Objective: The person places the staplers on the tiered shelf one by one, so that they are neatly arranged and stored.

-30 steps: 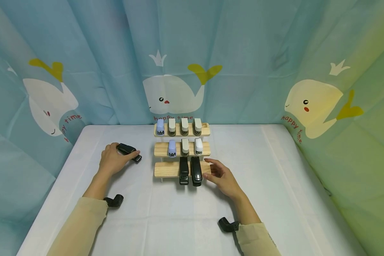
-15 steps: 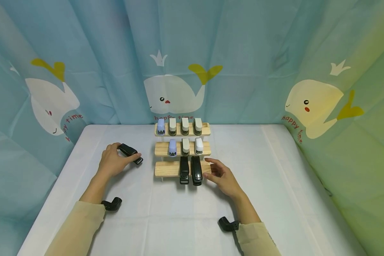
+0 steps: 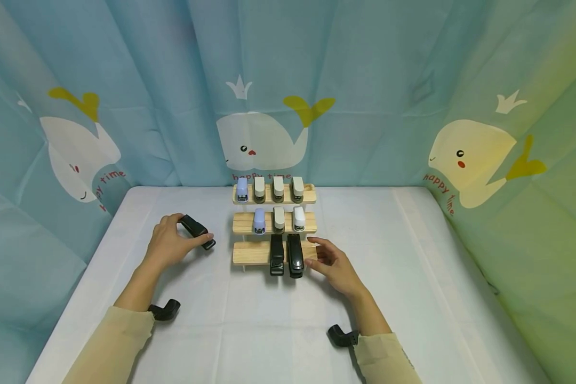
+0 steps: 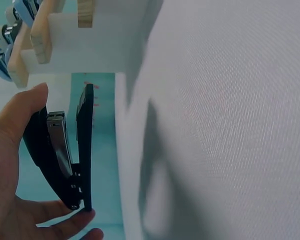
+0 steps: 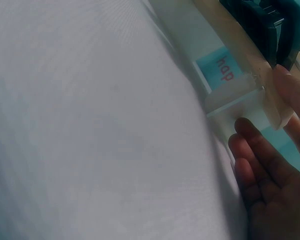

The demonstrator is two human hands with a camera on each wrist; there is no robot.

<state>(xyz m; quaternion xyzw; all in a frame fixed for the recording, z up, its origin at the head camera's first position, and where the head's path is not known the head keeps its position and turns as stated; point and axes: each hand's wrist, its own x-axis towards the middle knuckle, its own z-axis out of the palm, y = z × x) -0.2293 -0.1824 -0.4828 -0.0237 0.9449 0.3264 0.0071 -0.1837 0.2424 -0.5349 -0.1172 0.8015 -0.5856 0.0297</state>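
My left hand (image 3: pixel 169 244) grips a black stapler (image 3: pixel 193 226) left of a three-tier wooden rack (image 3: pixel 249 253). In the left wrist view the stapler (image 4: pixel 44 145) is held on its side between thumb and fingers, its arm spread from its base and a shadow on the cloth beside it. My right hand (image 3: pixel 337 271) holds the right end of the rack's lowest tier, thumb at the front edge and index finger at the back. The other fingers curl loosely below, by a clear support (image 5: pixel 240 102). Two black staplers, one matte (image 3: pixel 277 256) and one glossy (image 3: pixel 295 256), lie side by side on that tier.
On the middle tier sit a lilac mini stapler (image 3: pixel 259 221), a beige one (image 3: pixel 279 220) and a white one (image 3: pixel 299 218). Several more, lilac and beige, line the top tier (image 3: pixel 309 195). A white cloth (image 3: pixel 413 266) covers the table, with a whale-print curtain (image 3: pixel 365 64) behind.
My left hand has shifted slightly right with the stapler, which has turned a little, while the left forearm has swung outward. My right hand stays at the rack.
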